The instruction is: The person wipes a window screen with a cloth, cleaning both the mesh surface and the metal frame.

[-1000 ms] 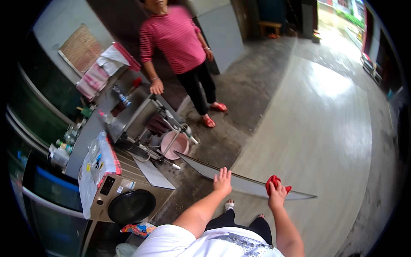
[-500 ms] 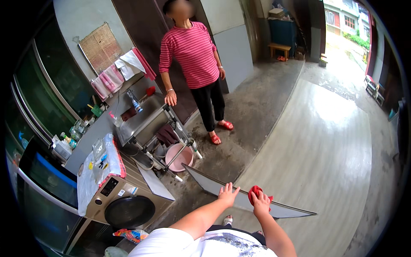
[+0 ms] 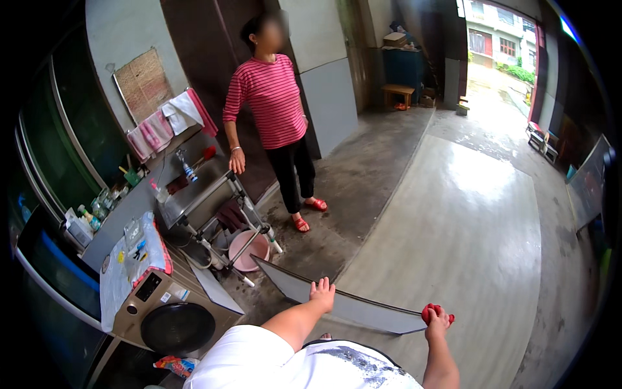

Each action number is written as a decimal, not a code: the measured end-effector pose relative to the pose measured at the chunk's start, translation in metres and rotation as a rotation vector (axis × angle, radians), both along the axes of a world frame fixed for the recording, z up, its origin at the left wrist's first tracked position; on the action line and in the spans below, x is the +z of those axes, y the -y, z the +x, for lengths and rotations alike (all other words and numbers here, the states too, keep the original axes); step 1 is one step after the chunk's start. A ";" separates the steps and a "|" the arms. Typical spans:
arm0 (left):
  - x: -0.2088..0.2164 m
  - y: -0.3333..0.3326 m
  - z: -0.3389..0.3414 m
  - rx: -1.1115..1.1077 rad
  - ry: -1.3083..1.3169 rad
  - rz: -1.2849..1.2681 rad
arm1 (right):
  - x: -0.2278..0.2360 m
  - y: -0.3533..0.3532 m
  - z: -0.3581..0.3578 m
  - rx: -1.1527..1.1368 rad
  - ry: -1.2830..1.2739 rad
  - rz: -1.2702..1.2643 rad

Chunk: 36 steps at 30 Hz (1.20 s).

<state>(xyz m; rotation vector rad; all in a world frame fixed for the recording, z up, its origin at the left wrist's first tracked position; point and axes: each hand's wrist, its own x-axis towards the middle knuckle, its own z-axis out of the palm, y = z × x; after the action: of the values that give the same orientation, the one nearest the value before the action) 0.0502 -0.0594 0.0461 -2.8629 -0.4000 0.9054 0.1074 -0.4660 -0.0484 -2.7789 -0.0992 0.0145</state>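
A thin, flat panel (image 3: pixel 363 311) with a pale face and a dark upper edge stands upright on its long side before me. Against its upper edge, left of the middle, rests my left hand (image 3: pixel 322 295), fingers stretched out and apart. My right hand (image 3: pixel 438 323) is closed round a bunched red cloth (image 3: pixel 430 313) at the panel's right end, the cloth pressed to the corner. My fingertips there are partly hidden by the cloth.
Left of me are a gold washing machine (image 3: pixel 155 301), a steel sink (image 3: pixel 194 198) on a metal frame and a pink basin (image 3: pixel 249 249). A person (image 3: pixel 269 110) in a striped top stands with one hand on the sink frame. Beyond lies a pale shiny floor (image 3: pixel 447 240).
My right hand has slid the red cloth rightward along the panel's upper edge to its end. My left hand stays at the edge. The whole view has shifted a little.
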 end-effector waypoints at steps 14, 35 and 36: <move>-0.024 0.169 0.051 -0.412 -0.062 -0.323 | 0.008 0.002 -0.007 -0.031 -0.108 0.043; -0.087 0.203 0.077 -0.231 0.087 -0.463 | 0.027 -0.026 -0.002 0.024 0.070 0.278; -0.082 0.200 0.077 -0.376 0.137 -0.419 | 0.033 -0.043 -0.005 0.059 0.134 0.296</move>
<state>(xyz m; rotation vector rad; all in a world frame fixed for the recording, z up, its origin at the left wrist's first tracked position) 0.1274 -0.2597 -0.0363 -3.2139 0.3567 0.7996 0.1023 -0.4231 -0.0152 -2.4784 -0.2005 -0.1584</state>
